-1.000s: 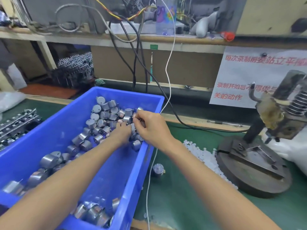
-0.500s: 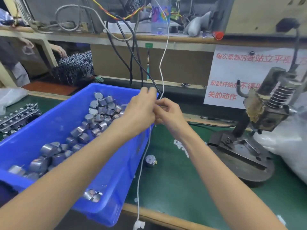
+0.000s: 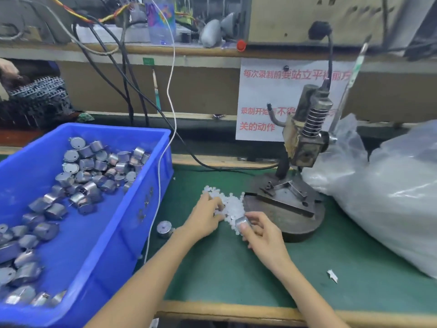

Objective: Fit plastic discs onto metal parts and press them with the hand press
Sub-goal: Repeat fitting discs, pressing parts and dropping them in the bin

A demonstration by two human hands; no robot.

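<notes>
Both hands (image 3: 207,220) (image 3: 263,235) now at discs (image 3: 233,205)

A white paper sign (image 3: 260,95) at the upper right of the frame has red Chinese words: 每次录制前要站立平, 录制开始, 不得, 关的动作. The hand press (image 3: 305,143) hides some words.

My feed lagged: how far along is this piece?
Done: one metal part is out of the blue bin, in the right hand. In hand: the left hand touches the white disc pile. Left: fitting a disc and pressing; the part is not on the hand press.
</notes>
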